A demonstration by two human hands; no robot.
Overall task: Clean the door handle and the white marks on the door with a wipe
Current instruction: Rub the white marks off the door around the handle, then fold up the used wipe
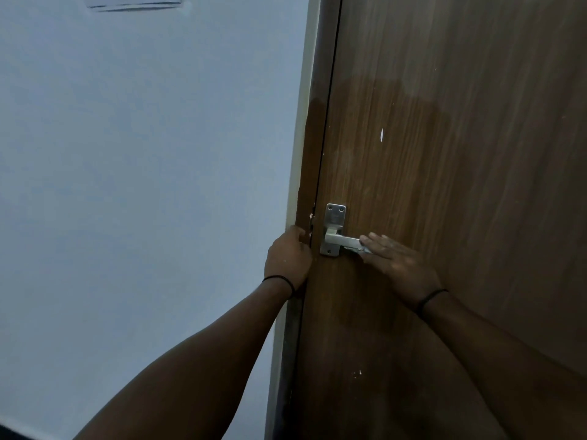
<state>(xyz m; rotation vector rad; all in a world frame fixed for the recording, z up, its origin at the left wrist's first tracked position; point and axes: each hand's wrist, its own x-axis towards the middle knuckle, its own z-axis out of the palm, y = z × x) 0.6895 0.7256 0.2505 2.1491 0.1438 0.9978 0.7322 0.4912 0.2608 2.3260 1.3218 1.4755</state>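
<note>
A silver lever handle (341, 240) on a screwed metal plate sits at the left edge of the brown wooden door (460, 154). My right hand (397, 262) lies flat over the outer end of the lever. It presses a small pale wipe (365, 249) against the lever, and only a sliver of the wipe shows under my fingertips. My left hand (287, 257) is curled against the brown door frame (314, 147), just left of the handle. A thin white mark (381, 134) shows on the door above the handle. Small white specks (359, 373) sit lower down.
A pale blue-grey wall (143, 185) fills the left half of the view, with the corner of a sheet of paper (133, 1) stuck on it at the top. A darker damp-looking patch (397, 100) covers the door around and above the handle.
</note>
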